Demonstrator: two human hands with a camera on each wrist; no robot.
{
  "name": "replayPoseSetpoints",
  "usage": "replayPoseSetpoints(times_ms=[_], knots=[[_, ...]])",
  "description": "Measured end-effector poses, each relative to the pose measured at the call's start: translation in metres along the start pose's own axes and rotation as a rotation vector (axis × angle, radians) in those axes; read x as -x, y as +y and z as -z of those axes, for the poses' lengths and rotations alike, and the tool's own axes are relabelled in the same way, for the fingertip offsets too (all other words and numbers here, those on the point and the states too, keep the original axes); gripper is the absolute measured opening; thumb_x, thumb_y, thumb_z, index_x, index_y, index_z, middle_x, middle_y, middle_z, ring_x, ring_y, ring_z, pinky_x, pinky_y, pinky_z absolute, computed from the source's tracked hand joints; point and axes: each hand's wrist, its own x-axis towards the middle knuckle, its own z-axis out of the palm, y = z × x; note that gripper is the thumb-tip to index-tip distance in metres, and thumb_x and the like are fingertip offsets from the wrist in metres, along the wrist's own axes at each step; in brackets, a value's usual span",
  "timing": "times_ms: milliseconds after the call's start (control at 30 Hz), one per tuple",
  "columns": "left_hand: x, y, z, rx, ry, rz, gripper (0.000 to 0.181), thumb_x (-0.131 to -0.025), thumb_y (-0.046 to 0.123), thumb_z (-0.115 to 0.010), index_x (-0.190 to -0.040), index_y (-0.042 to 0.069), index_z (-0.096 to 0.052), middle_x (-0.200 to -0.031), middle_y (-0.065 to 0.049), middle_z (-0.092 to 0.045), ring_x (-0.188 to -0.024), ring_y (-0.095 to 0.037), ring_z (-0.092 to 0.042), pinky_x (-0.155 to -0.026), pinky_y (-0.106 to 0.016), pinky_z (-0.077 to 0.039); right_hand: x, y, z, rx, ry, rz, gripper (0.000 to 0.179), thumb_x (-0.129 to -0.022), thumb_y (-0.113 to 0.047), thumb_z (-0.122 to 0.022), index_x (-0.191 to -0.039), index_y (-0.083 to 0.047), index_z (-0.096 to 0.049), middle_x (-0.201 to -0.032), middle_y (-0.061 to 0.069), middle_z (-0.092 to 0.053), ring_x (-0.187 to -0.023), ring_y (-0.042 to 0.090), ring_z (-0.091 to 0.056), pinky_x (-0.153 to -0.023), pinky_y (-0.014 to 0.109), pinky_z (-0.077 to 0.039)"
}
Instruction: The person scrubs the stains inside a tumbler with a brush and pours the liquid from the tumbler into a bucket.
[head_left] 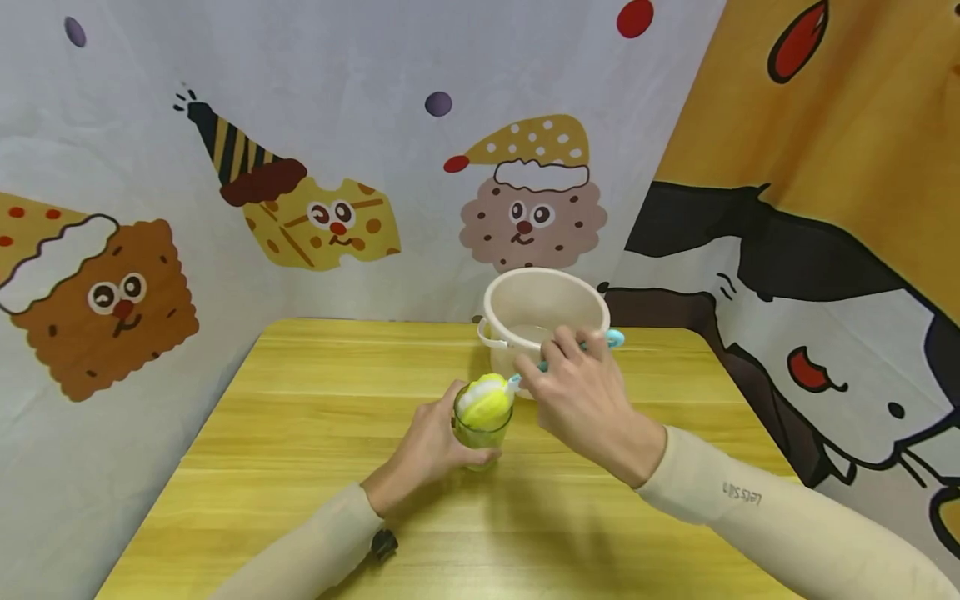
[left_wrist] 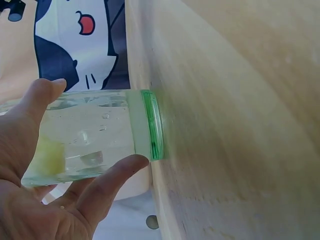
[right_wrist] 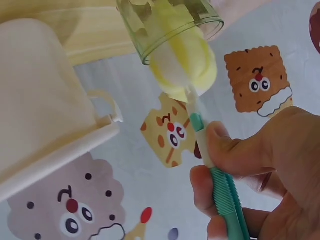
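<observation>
On the far left, well beyond the glass, a printed backdrop [head_left: 352, 92] shows a brown biscuit figure, then a wedge of cheese. A pale sleeve [head_left: 307, 537] comes in from the near left of the glass, with a small black object [head_left: 385, 544] at its cuff. The left hand [head_left: 427, 446] is curled round the glass [head_left: 480, 439] from its left side, thumb on the near side, and has hold of it firmly.

The glass is clear with a green tint and a thicker green base, and it stands close to upright over the desk [head_left: 337, 408]; whether the base touches the wood cannot be told. In its upper part sits the yellow and white sponge head [head_left: 483, 407] of a brush [right_wrist: 197, 122], half in and half above the rim. Below the sponge, drops cling to the glass wall.

Behind the glass and to its right stands a cream bucket [head_left: 498, 358] with a side handle. A faint outline shows low inside it; whether that is water is unclear.

Right of the glass and above its rim, the right hand [head_left: 585, 396] has its fingers closed round the brush's teal handle, whose tip pokes out beyond the knuckles.
</observation>
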Motion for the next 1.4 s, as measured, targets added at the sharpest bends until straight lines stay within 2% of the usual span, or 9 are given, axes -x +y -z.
replayPoseSetpoints(times_ms=[133,400,533,667,833,967,1100,1200,1400], knots=[[0.000,0.000,0.000,-0.009,0.011,-0.001,0.088,-0.076,0.036,-0.113,-0.146,0.021,-0.062,-0.124,0.000,-0.084,-0.110,-0.016,-0.081,-0.094,-0.035,-0.070,-0.007,-0.001,0.006,0.112,-0.042,0.081,0.038,-0.073,-0.017,-0.099,-0.100,-0.018,-0.071,-0.088,0.007,-0.075,-0.098,0.031,-0.061,-0.099,0.046,-0.048],[0.000,-0.002,0.000,-0.015,0.011,-0.018,0.085,-0.076,0.038,-0.113,-0.143,0.023,-0.062,-0.117,0.004,-0.082,-0.101,-0.012,-0.077,-0.084,-0.028,-0.066,-0.027,-0.007,0.013,0.244,-0.032,0.239,0.026,-0.082,-0.023,-0.100,-0.092,-0.022,-0.075,-0.077,0.005,-0.072,-0.090,0.026,-0.053,-0.095,0.039,-0.042],[0.001,-0.002,0.000,-0.016,0.014,-0.014,0.085,-0.076,0.038,-0.113,-0.143,0.024,-0.062,-0.115,0.005,-0.082,-0.098,-0.011,-0.075,-0.081,-0.027,-0.065,-0.038,-0.010,0.016,0.282,-0.095,0.301,0.030,-0.082,-0.026,-0.100,-0.081,-0.024,-0.070,-0.077,0.003,-0.075,-0.089,0.025,-0.051,-0.096,0.038,-0.040],[0.000,-0.002,0.000,-0.026,0.013,-0.020,0.086,-0.075,0.039,-0.113,-0.143,0.024,-0.062,-0.116,0.005,-0.082,-0.099,-0.011,-0.076,-0.082,-0.028,-0.065,-0.047,-0.009,0.019,0.275,-0.183,0.333,0.029,-0.085,-0.031,-0.100,-0.082,-0.026,-0.072,-0.082,0.002,-0.082,-0.089,0.025,-0.054,-0.096,0.039,-0.040],[0.000,-0.003,0.000,-0.033,0.012,-0.043,0.086,-0.076,0.039,-0.113,-0.143,0.023,-0.062,-0.119,0.003,-0.084,-0.106,-0.014,-0.080,-0.087,-0.031,-0.068,-0.058,-0.003,0.019,0.195,-0.301,0.323,0.024,-0.085,-0.033,-0.100,-0.089,-0.028,-0.077,-0.082,0.001,-0.082,-0.090,0.025,-0.059,-0.096,0.041,-0.041],[0.000,-0.003,0.000,-0.039,0.015,-0.056,0.087,-0.076,0.039,-0.113,-0.144,0.023,-0.061,-0.123,0.002,-0.084,-0.111,-0.017,-0.082,-0.092,-0.033,-0.070,-0.063,0.003,0.017,0.062,-0.382,0.280,0.027,-0.081,-0.027,-0.101,-0.087,-0.027,-0.075,-0.074,-0.002,-0.076,-0.084,0.025,-0.060,-0.093,0.043,-0.041],[0.000,-0.004,-0.001,-0.028,0.011,-0.059,0.087,-0.076,0.040,-0.113,-0.144,0.022,-0.061,-0.124,0.002,-0.084,-0.111,-0.017,-0.083,-0.091,-0.030,-0.069,-0.065,0.010,0.014,-0.053,-0.451,0.242,0.032,-0.079,-0.030,-0.105,-0.091,-0.026,-0.075,-0.072,-0.005,-0.074,-0.080,0.025,-0.059,-0.092,0.045,-0.041],[0.000,-0.004,-0.001,-0.008,0.006,-0.053,0.087,-0.077,0.039,-0.113,-0.144,0.022,-0.062,-0.124,0.002,-0.084,-0.111,-0.016,-0.082,-0.091,-0.028,-0.068,-0.065,0.014,0.011,-0.123,-0.478,0.207,0.033,-0.080,-0.034,-0.107,-0.093,-0.027,-0.077,-0.071,-0.006,-0.072,-0.079,0.024,-0.058,-0.093,0.047,-0.041],[0.000,-0.005,-0.001,0.004,0.004,-0.040,0.084,-0.077,0.038,-0.113,-0.142,0.022,-0.062,-0.123,0.004,-0.084,-0.108,-0.014,-0.081,-0.088,-0.027,-0.068,-0.060,0.023,0.003,-0.268,-0.478,0.116,0.035,-0.080,-0.027,-0.106,-0.082,-0.027,-0.071,-0.067,-0.011,-0.065,-0.071,0.018,-0.057,-0.090,0.049,-0.038]])
